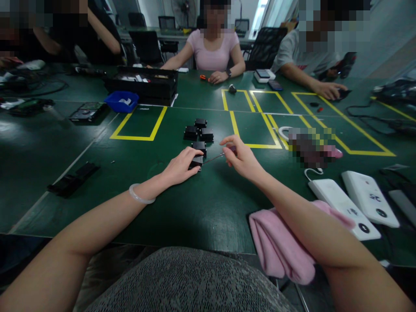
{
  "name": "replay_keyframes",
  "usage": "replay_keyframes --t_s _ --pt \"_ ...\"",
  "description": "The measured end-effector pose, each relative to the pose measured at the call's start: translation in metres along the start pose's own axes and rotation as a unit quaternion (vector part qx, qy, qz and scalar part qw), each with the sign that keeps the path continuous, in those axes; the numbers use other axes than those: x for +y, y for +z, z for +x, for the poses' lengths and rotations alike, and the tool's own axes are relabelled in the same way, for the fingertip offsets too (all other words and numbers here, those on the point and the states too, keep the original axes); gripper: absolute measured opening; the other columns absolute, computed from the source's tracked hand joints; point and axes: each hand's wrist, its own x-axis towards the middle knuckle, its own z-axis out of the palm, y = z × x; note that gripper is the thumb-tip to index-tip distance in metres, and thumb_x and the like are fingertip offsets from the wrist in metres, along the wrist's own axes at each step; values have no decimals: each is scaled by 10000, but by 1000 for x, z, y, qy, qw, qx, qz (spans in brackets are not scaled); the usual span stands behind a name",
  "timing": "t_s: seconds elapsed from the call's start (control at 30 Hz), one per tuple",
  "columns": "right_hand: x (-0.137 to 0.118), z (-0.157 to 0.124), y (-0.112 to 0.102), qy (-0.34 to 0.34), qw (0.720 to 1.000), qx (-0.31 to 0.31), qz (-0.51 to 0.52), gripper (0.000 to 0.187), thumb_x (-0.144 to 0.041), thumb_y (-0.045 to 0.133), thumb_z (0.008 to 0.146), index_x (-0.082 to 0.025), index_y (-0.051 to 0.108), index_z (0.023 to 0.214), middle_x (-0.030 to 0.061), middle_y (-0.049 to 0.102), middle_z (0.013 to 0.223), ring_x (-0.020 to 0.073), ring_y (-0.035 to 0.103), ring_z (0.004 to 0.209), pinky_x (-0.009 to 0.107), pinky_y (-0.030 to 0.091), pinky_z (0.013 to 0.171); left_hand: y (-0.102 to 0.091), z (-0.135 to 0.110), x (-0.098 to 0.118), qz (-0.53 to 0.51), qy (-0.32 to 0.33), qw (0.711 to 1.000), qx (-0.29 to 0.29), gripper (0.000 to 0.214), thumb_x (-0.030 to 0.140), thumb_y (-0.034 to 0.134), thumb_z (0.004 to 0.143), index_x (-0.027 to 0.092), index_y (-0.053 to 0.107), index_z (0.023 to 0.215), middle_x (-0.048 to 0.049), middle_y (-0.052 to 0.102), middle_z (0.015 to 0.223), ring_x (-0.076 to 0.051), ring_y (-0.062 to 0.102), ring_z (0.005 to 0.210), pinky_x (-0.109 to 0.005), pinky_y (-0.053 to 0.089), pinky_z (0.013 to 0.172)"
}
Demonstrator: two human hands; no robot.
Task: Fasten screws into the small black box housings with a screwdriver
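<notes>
My left hand (186, 167) presses a small black box-shaped part (196, 161) against the green table, fingers over its top and thumb at its near side. In my right hand (242, 159) is a thin screwdriver (214, 158), its handle mostly hidden by the fingers. The shaft lies nearly level and its tip reaches the right side of the held part. Just beyond sits another black box-shaped part (199, 147), close to my left fingertips. Farther back are several similar black parts (191, 132) in a cluster.
More black parts (73, 180) lie at left. A blue bin (121, 102) stands before a black crate (143, 89). Right, a pink cloth (273, 242) hangs over the table edge, beside white power banks (344, 208). Yellow tape (263, 146) marks the table. Several people sit opposite.
</notes>
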Motion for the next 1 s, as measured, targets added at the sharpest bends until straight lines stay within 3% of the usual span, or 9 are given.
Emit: replay_keyframes --t_s 0.17,0.37,0.6,0.83,1.0 --pt "-1 0 -2 2 999 6 -37 168 -358 530 1013 -234 494 906 -58 477 614 118 453 541 295 337 577 -1 0 1 3 0 1000 -7 436 293 571 961 222 513 1387 -128 557 1388 -325 565 1318 -495 545 1033" --pt "-1 0 0 -4 1000 -7 0 80 -310 509 1016 -245 472 1045 -76 494 672 101 474 506 287 376 576 0 0 2 4 0 1000 -3 433 281 577 954 230 514 1379 -122 561 1372 -321 566 1311 -498 533 1051" --pt "1 1 0 -6 1000 7 -25 171 -363 525 1015 -239 482 906 -56 490 625 121 460 550 290 346 586 -1 0 1 9 -1 1000 -6 434 294 573 962 233 509 1387 -122 559 1371 -321 572 1297 -502 537 1043" --pt "2 0 3 -6 1000 11 -14 78 -293 509 999 -243 472 1046 -50 516 719 116 479 558 300 384 614 -1 0 2 4 -5 1000 -7 434 292 571 959 214 516 1383 -130 556 1371 -331 568 1301 -504 548 1025" --pt "0 0 1 -3 1000 14 -22 130 -354 524 1011 -240 480 967 -50 501 685 125 476 575 302 369 618 -1 0 2 1 -3 1000 -8 428 290 573 964 229 511 1383 -121 558 1370 -321 572 1299 -489 557 1013"
